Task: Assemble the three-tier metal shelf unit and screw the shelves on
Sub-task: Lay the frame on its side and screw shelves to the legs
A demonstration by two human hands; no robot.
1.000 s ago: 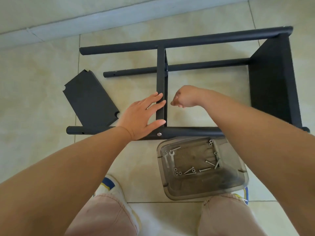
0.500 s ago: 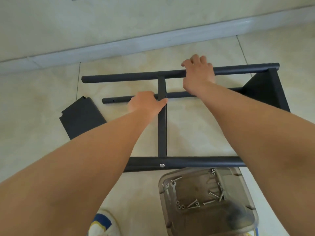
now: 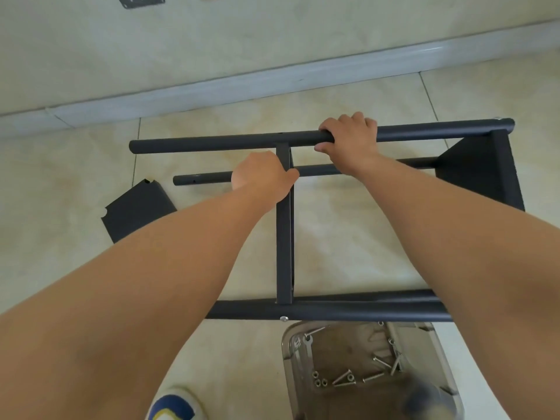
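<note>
Both hands [image 3: 348,140] on shelf frame [image 3: 284,237]

This is looking like a room in a home: glossy cream marbled floor tiles [image 3: 348,225] are running up to a pale grey skirting board [image 3: 242,83] under a plain cream wall [image 3: 272,28], and a white, blue and yellow sneaker [image 3: 174,404] is standing on the tiles.

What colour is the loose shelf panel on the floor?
Matte black loose shelf panel, clearest in the head view.

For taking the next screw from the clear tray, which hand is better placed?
Probably the right hand: the tray lies on its side, under the right forearm. It only grips the far pole, while the left hand holds the middle shelf.
</note>
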